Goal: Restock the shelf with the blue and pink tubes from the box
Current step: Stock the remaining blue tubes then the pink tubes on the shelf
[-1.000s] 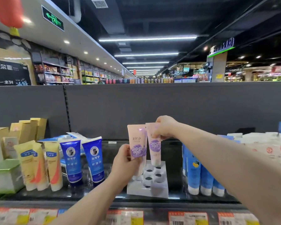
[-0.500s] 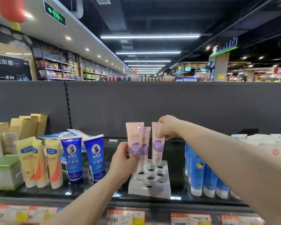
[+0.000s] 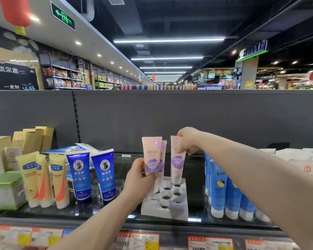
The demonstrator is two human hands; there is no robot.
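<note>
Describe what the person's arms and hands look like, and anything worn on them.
Both are bare. The left hand and right hand wear no gloves, and no ring shows. The left forearm and right forearm are uncovered as far as the frame edge: no sleeve, watch, bracelet or marking is visible.

Three pink tubes (image 3: 151,156), two dark-blue tubes (image 3: 79,175), three yellow tubes (image 3: 30,179) — one white holder (image 3: 170,210).
</note>
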